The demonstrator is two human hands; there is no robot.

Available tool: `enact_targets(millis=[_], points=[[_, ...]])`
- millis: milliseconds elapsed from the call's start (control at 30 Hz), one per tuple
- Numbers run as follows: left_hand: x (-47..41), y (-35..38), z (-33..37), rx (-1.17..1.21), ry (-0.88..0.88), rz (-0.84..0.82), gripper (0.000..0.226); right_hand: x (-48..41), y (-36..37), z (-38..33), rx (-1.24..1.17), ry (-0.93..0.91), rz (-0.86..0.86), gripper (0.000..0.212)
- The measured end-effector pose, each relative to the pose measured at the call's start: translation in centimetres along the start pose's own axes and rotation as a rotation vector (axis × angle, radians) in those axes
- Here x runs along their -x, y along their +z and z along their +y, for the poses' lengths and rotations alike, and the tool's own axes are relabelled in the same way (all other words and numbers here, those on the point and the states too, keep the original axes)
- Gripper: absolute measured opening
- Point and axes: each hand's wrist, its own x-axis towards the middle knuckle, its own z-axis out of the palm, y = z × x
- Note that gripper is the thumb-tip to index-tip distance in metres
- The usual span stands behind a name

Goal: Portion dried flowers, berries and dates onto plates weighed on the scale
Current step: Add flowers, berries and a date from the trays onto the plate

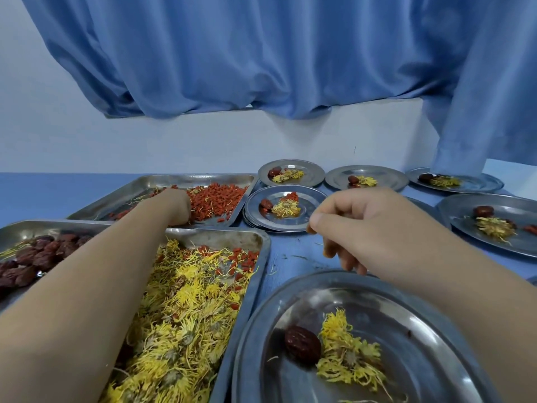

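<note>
Head cam: task approx midway. Six plates already loaded w/ date (302, 346) + flower (345, 353): three back plates (308, 169), stack plate (315, 199), right plate (511, 205), nearest plate (412, 315). Berries (220, 199) seen only on stack plate and right plate, none on nearest plate, so berry step prob. pending there. No scale in view. Left hand (174, 206) down in berry tray (162, 179), fingertips buried in berries, grip hidden, cannot tell if grasping any. Right hand (357, 228) over table (290, 257) between stack plate and nearest plate, fingers curled, thumb against index. Grip looks pinched, contents unclear, cannot tell. Flower tray (232, 232) and date tray (35, 225) well stocked.
</note>
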Motion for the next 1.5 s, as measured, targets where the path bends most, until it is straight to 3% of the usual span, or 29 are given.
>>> enact_targets(millis=[167, 433, 700, 900, 1100, 1233, 1500], points=[[0.2, -1.0, -0.4, 0.153, 0.041, -0.023, 0.040, 0.2, -0.5, -0.1, -0.023, 0.010, 0.005, 0.017], [0.5, -1.9, 0.0, 0.720, 0.142, -0.003, 0.026, 0.1, -1.1, 0.1, -0.041, 0.020, 0.017, 0.016], [2.2, -3.1, 0.5, 0.974, 0.226, -0.001, 0.025, 0.1, -1.5, 0.0, -0.056, 0.012, 0.028, 0.017], [8.1, -5.5, 3.6, 1.163, 0.394, -0.148, 0.027, 0.3, -2.6, -0.7, -0.124, 0.015, 0.064, 0.020], [17.8, -7.2, 7.4, 1.225, 0.611, -0.303, 0.031, 1.0, -3.4, -2.0, -0.198, -0.040, 0.088, 0.021], [23.7, -7.2, 9.5, 1.080, 0.729, -0.324, 0.026, 1.6, -4.0, -3.1, -0.201, -0.097, 0.095, 0.020], [30.0, -6.1, 12.8, 0.769, 0.707, -0.302, 0.024, 4.1, -6.9, -4.6, -0.081, -0.103, -0.049, 0.018]])
